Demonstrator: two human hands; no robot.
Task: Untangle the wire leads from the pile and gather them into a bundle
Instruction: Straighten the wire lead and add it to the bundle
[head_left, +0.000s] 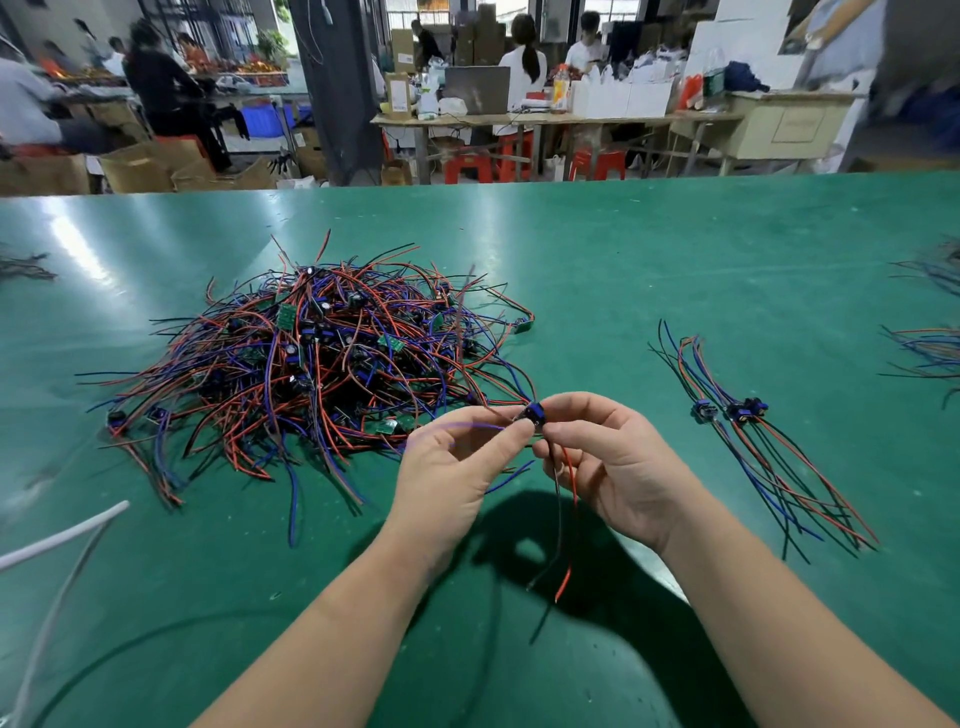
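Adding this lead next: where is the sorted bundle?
Head view: the sorted bundle lies on the green table's right side, just right of the right hand.

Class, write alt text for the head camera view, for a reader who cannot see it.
A left hand and right hand pinch one wire lead with a small blue component above a green table, its red and black wires hanging down. A tangled pile of red, blue and black leads lies to their left; a bundle lies to their right.
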